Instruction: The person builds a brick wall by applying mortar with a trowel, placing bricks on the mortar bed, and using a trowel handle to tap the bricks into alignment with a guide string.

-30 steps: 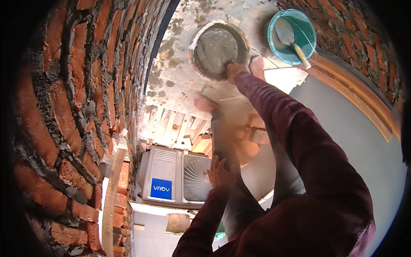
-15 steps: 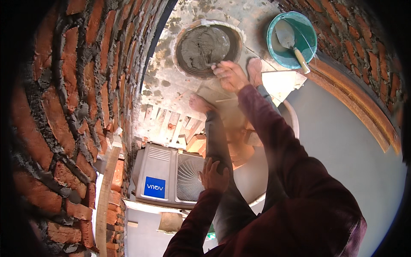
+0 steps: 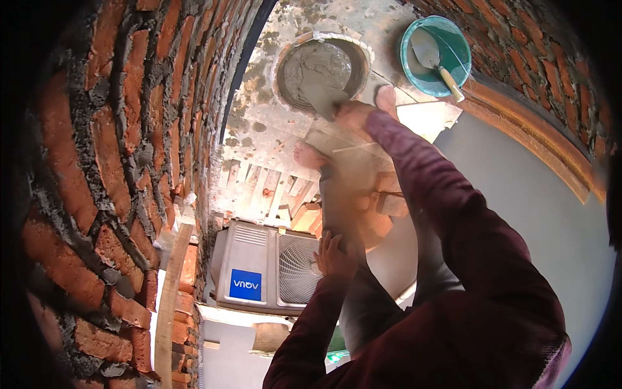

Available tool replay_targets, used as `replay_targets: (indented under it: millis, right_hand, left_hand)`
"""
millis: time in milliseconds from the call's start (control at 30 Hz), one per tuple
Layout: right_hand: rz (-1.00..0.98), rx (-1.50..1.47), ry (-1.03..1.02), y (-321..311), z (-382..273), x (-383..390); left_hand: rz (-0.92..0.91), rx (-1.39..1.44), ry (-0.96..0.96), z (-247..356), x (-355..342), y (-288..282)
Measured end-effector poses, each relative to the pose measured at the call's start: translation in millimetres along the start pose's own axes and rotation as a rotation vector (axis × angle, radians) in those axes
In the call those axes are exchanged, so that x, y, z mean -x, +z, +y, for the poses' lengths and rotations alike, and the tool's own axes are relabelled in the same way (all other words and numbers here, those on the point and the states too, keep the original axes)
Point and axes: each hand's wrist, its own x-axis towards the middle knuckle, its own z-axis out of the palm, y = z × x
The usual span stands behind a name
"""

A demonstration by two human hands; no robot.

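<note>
At the top centre stands a round tub [image 3: 363,61] of wet grey mortar [image 3: 314,65], its rim wrapped in something pale. My right hand [image 3: 353,118] is closed round the handle of a trowel, most of which my fingers hide. The mortar-coated trowel blade [image 3: 326,100] shows over the tub's near edge. My left hand [image 3: 335,256] lies on my left knee with its fingers apart, holding nothing. To the right of the tub is a green bucket [image 3: 405,61] with murky water, and a second trowel [image 3: 431,57] with a wooden handle leans in it.
A rough brick wall [image 3: 97,162] rises on the left, another brick wall [image 3: 551,58] at the upper right. Below left sits an air-conditioner outdoor unit [image 3: 246,259]. Loose bricks [image 3: 392,204] lie by my legs. Wooden boards [image 3: 531,139] run along the right; my bare feet stand on splattered planks [image 3: 272,139].
My right hand has turned and drawn the trowel back toward the tub's near edge, so its blade now shows. The mortar's surface looks smoother. My left hand stays on my leg.
</note>
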Motion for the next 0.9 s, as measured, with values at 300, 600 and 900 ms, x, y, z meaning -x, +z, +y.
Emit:
replay_targets:
  millis: [300, 600, 900]
  right_hand:
    - [0.238, 0.241, 0.161, 18.0, -12.8, -13.8]
    - [-0.034, -0.547, -0.098, 51.9, -20.0, -39.9]
    - [0.125, -1.222, 0.081, 79.8, -38.1, -27.9]
  left_hand:
    - [-0.01, 0.024, -0.012, -11.6, 0.9, -6.9]
    - [-0.027, 0.028, -0.043, -27.7, 5.2, -2.8]
    - [-0.036, 0.005, -0.002, -36.0, 4.3, 1.1]
